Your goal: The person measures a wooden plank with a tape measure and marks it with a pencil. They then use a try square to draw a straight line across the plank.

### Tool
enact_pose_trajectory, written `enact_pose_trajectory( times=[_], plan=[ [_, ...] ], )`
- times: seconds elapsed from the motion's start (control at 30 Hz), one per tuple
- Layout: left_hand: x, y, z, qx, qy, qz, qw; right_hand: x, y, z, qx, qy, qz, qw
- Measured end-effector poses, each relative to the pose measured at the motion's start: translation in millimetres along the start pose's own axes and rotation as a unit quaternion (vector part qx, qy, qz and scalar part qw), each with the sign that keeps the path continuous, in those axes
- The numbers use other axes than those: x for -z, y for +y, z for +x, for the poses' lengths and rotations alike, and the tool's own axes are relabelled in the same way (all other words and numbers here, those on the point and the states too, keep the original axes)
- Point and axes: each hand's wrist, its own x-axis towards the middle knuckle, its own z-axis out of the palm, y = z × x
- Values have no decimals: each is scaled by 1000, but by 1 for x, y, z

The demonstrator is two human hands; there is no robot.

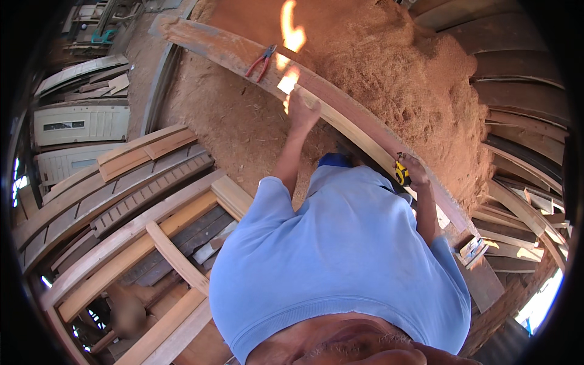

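My left hand (302, 114) is closed on the near end of a pale wooden strip (347, 129), its thumb side up. The strip lies along a long, reddish-brown plank (340, 97) that crosses in front of me. Farther right along the strip, my right hand (416, 171) grips a yellow and black tape measure (402, 174) beside the wood. No drawn-out tape can be made out. Red-handled pliers (261, 64) rest on the plank, beyond my left hand to the left. Glaring orange-white patches lie near my left hand and hide part of its fingertips.
A heap of reddish sawdust (395, 79) spreads beyond the plank. Wooden frames (176, 255) and stacked boards stand at my left, with pale panels (82, 125) behind. More dark boards (517, 79) lean along the right. A small wood-and-metal object (471, 249) sits at the plank's right end.
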Motion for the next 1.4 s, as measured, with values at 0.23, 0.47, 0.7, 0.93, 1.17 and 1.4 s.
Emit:
enact_pose_trajectory(
  times=[0.23, 0.47, 0.7, 0.93, 1.17, 1.4],
  plan=[
    [27, 4, 50, -164, -62, 8, 985, -43, -34, -16, 0, 164, -111, 980],
    [-17, 174, -60, -188, -563, -277, 756, -49, -9, 25, 100, 281, 128, 946],
    [-79, 217, -117, -123, -582, -317, 738, -39, -36, -85, 143, 133, 310, 930],
    [-90, 244, -151, -209, -596, -191, 752, 88, 71, -170, 130, 372, 338, 855],
    [-99, 265, -205, -417, -485, 91, 764, 170, 200, -249, 63, 530, 360, 765],
    [-101, 265, -222, -407, -454, 111, 785, 286, 265, -303, -59, 752, -37, 655]
  ],
)
